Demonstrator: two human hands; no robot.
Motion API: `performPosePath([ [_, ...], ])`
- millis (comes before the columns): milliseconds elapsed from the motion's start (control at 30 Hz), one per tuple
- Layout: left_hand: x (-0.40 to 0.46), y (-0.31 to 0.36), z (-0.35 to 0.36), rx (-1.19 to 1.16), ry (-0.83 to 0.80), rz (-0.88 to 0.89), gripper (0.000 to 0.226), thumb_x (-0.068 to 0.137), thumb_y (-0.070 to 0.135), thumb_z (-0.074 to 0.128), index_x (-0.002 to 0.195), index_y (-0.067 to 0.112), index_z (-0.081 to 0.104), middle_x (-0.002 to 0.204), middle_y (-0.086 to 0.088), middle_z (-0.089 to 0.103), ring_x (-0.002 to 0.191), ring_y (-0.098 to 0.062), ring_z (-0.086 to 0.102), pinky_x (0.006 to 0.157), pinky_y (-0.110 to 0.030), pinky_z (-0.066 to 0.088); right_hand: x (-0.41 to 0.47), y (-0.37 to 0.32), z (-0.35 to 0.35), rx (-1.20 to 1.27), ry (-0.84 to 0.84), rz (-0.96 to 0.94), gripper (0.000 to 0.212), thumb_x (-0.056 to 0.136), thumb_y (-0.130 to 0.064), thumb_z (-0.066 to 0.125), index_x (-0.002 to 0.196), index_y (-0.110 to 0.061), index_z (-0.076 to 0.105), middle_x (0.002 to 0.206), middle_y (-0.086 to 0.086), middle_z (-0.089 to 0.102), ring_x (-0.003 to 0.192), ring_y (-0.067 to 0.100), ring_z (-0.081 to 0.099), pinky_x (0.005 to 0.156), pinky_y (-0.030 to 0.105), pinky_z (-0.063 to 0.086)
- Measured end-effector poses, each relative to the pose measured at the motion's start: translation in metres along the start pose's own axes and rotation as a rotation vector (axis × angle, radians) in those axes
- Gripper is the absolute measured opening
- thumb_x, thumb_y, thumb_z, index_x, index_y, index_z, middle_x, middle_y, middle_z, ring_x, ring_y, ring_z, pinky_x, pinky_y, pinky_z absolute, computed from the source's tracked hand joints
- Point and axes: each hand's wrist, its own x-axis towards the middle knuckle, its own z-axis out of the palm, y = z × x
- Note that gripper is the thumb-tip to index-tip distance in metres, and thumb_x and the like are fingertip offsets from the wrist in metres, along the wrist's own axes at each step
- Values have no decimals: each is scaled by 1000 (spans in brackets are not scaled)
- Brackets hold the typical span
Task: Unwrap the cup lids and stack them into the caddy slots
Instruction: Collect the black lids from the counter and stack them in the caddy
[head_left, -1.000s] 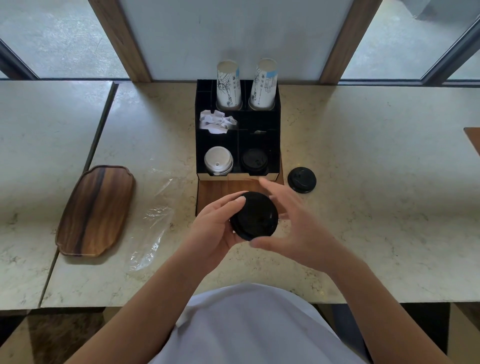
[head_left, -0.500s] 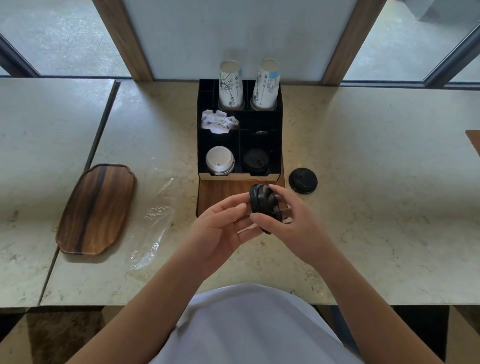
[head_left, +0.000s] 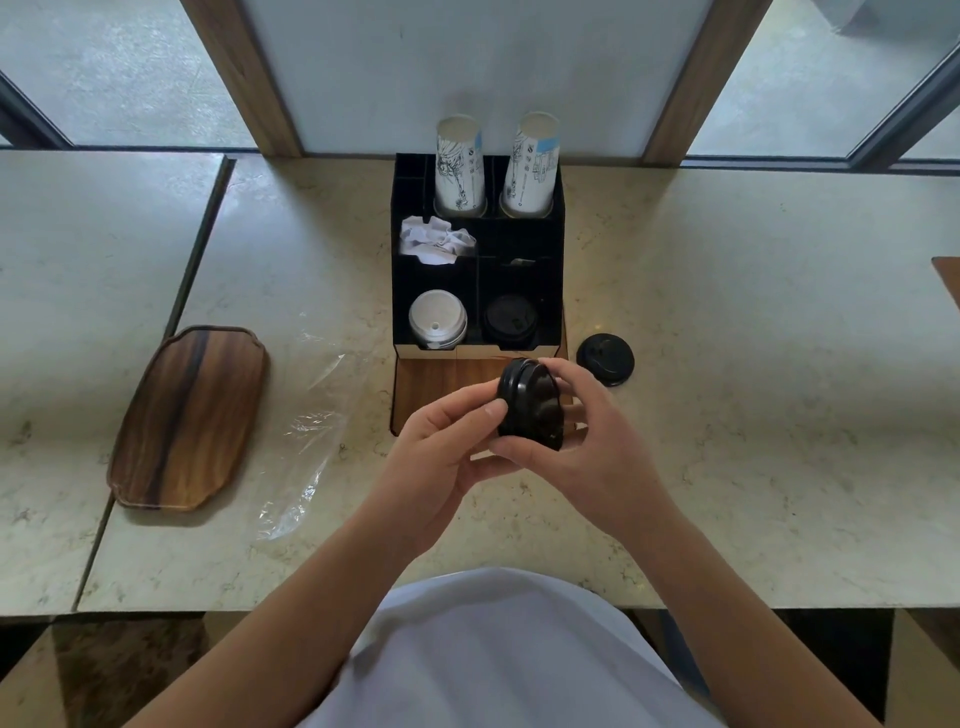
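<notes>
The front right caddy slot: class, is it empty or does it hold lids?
Not empty. Black lids sit in the caddy's front right slot, beside the white lids.

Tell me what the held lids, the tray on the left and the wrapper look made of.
Held lids: likely moulded plastic, black, slight sheen on the rims.
Tray: wood, by its grain and dark streak, smooth finish.
Wrapper: thin clear plastic film, crinkled, with glare.

Black lids (head_left: 530, 405) between both hands
</notes>
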Motion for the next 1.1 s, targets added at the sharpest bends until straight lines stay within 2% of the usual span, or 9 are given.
performPosePath([
  [100, 4, -7, 7, -19, 68, -21, 37, 92, 31, 69, 124, 12, 68, 122, -16, 70, 116, -31, 68, 90, -35, 57, 2, 1, 11, -61, 34, 26, 73, 68, -74, 74, 129, -43, 47, 122, -19, 56, 108, 2, 59, 86, 31, 59],
  [233, 16, -10, 7, -102, 187, -127, 59, 87, 39, 74, 131, 4, 59, 127, -20, 65, 116, -33, 67, 88, -35, 56, 3, 4, 27, -97, -2, 89, 86, 64, -79, 69, 135, -39, 42, 124, -17, 53, 108, 1, 57, 85, 28, 59],
  [367, 30, -10, 0, -265, 169, -217, 42, 83, 40, 77, 116, 15, 72, 110, -12, 74, 102, -28, 73, 80, -39, 59, 6, 11, 29, -211, -81, 122, 99, 62, -88, 62, 141, -36, 36, 123, -22, 50, 113, 3, 50, 92, 21, 47],
  [467, 41, -17, -4, -396, 230, -326, 49, 78, 38, 77, 122, 18, 71, 122, -17, 70, 106, -36, 71, 90, -51, 55, 21, 24, 16, -86, -150, 186, 90, 71, -88, 54, 139, -31, 45, 117, -22, 57, 107, -3, 55, 83, 13, 48],
  [533, 48, -20, -8, -485, 255, -367, 49, 81, 37, 72, 126, 18, 69, 129, -21, 67, 112, -40, 67, 93, -53, 52, 43, 47, 0, 4, -48, 264, 69, 81, -76, 55, 131, -28, 53, 108, -20, 62, 98, -7, 60, 76, 8, 48],
  [600, 54, -21, -14, -548, 253, -381, 50, 85, 39, 65, 130, 16, 67, 135, -23, 63, 117, -41, 62, 93, -51, 51, 70, 85, -18, -31, 68, 377, 53, 90, -56, 62, 130, -22, 55, 111, -12, 63, 97, 0, 62, 79, 15, 50],
  [700, 65, -23, -21, -599, 282, -405, 52, 89, 40, 60, 133, 15, 66, 138, -24, 62, 122, -43, 61, 92, -49, 51, 104, 148, -40, -175, 83, 587, 61, 90, -32, 72, 141, -10, 46, 134, 8, 55, 114, 21, 56, 90, 30, 43],
  [900, 93, -29, -24, -605, 375, -514, 53, 95, 56, 51, 128, 19, 71, 121, -24, 68, 102, -43, 68, 77, -46, 55, 132, 216, -46, -519, -13, 588, 92, 74, -54, 79, 149, -20, 38, 141, 6, 50, 132, 32, 41, 107, 47, 41],
  [1100, 102, -21, -19, -563, 305, -537, 56, 89, 49, 51, 131, 15, 68, 134, -25, 63, 122, -46, 61, 88, -51, 53, 145, 230, -34, -532, 20, 529, 102, 67, -57, 71, 154, -29, 25, 148, 0, 49, 139, 32, 36, 106, 54, 41],
])
